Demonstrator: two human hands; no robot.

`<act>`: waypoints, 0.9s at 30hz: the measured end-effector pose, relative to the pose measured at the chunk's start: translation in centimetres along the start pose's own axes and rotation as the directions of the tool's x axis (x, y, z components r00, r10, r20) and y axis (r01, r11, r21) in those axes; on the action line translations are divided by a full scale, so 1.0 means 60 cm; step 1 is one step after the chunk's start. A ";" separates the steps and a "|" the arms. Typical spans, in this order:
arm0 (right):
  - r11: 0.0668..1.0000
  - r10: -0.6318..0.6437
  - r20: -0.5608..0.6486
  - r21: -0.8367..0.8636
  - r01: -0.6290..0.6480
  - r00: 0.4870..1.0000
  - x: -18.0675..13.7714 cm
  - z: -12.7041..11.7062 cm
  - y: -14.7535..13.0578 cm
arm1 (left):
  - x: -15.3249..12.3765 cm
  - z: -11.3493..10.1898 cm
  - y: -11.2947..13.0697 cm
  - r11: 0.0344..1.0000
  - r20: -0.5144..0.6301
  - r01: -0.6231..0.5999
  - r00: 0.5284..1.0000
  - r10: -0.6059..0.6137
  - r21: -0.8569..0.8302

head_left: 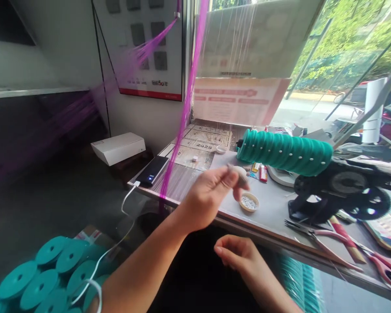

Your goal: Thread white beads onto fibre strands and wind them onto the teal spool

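Note:
My left hand [208, 195] is raised over the table's front edge, its thumb and fingers closed on a small rounded grey-and-white thing [241, 173] whose kind I cannot make out. Just below those fingertips sits a small round dish [248, 209] with many tiny silvery pieces in it. Lower down, in front of the table edge, is my right hand [239, 255]. Its fingers are curled with the thumb against them, and whatever they may hold is hidden. To the right, a ridged teal roll [286, 152] with a line of white dots is mounted on a black hand-cranked machine [345, 187].
Pliers [316, 237] and pink-handled scissors [387, 267] lie at the table's right front. A black power bank [152, 171] with a white cable rests at the left corner. Purple threads [184, 117] hang down beside it. Teal spools [41, 287] are piled lower left.

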State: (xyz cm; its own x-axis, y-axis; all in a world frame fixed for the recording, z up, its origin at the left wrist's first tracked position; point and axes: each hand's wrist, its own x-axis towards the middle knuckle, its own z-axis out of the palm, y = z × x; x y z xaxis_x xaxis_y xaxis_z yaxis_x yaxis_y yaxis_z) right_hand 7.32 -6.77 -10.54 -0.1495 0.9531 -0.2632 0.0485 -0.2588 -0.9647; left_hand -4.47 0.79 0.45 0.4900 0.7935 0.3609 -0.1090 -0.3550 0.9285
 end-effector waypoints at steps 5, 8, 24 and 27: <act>0.847 -0.251 -0.082 -0.501 0.178 0.964 -0.041 -0.089 -0.115 | -0.008 0.049 -0.004 0.939 0.097 -0.023 0.995 -0.011 0.344; 0.698 -0.449 -0.147 -0.674 0.243 0.881 -0.060 -0.118 -0.171 | 0.001 0.068 -0.004 0.944 0.052 0.016 0.998 -0.035 0.331; 0.823 -0.528 -0.559 -0.151 0.548 0.639 -0.015 -0.084 -0.173 | 0.030 0.119 -0.013 0.785 -0.082 0.223 0.941 -0.328 -0.577; 0.785 -0.592 -0.565 -0.241 0.571 0.575 -0.007 -0.082 -0.174 | 0.029 0.122 -0.013 0.806 -0.088 0.227 0.941 -0.325 -0.546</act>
State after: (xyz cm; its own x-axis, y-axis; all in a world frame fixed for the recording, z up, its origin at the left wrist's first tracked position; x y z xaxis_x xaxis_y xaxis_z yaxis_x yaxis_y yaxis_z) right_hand 11.73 -3.73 -0.33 0.4437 0.7895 0.4241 0.1907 0.3792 -0.9055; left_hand 2.78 -1.19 -0.28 0.4202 0.9063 0.0453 -0.4492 0.1643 0.8782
